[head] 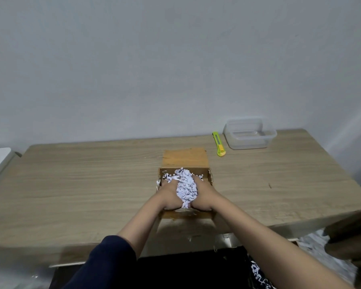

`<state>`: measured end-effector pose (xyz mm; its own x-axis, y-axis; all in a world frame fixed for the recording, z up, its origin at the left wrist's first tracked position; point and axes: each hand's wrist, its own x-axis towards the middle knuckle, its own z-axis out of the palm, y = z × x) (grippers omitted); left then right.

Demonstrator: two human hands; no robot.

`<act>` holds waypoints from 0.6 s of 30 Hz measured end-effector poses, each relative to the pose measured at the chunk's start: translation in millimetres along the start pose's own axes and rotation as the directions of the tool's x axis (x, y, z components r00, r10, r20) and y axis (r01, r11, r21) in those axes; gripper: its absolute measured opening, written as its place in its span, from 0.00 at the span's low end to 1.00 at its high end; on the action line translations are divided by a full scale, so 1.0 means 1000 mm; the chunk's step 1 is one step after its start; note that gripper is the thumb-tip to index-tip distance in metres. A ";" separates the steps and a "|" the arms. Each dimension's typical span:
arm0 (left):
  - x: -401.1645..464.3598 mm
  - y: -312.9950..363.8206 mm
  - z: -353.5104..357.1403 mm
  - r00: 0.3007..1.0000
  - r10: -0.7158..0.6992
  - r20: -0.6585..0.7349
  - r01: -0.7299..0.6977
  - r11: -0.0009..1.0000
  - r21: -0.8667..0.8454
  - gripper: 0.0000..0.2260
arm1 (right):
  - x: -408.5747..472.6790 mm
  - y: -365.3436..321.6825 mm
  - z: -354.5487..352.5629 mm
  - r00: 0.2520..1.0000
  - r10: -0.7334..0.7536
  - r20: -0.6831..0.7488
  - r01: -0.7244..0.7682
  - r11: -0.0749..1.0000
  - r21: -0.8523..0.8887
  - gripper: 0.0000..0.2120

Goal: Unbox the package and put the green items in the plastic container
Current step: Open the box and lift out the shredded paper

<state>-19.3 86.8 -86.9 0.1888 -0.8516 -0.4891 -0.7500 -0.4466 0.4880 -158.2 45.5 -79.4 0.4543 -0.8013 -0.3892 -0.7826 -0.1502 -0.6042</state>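
A brown cardboard box (186,161) sits open on the wooden bench (92,180), near its front edge and roughly central. The far flap is folded back flat; its inner face is plain orange-brown. The box is filled with white shredded paper (186,184) bearing dark print marks. No green item shows among the shreds.

The left hand (169,195) and right hand (204,197) are both inside the box, cupped on either side of a mound of the shredded paper, pressing it between them. The fingers are buried in the shreds, so their spread cannot be told.

A clear plastic container (249,133), lidless and holding nothing, stands at the far right of the bench. A green and yellow utility knife (218,143) lies just beside it on the left, apart from the box.
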 end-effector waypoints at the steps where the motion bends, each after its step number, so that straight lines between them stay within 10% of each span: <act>1: -0.001 0.001 -0.001 1.000 0.004 0.012 -0.004 1.000 -0.009 0.27 | 0.001 0.003 0.000 1.000 -0.015 -0.003 0.015 1.000 0.027 0.42; 18: 0.003 -0.016 -0.005 0.970 0.173 -0.170 -0.216 0.935 -0.281 0.45 | 0.006 0.008 -0.002 0.959 -0.179 -0.219 0.241 0.922 0.302 0.47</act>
<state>-3.1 90.0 -92.6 0.1611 -0.9500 -0.2674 -0.5641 -0.3109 0.7650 -162.1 38.5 -85.0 0.4825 -0.8686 -0.1126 -0.4835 -0.1570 -0.8611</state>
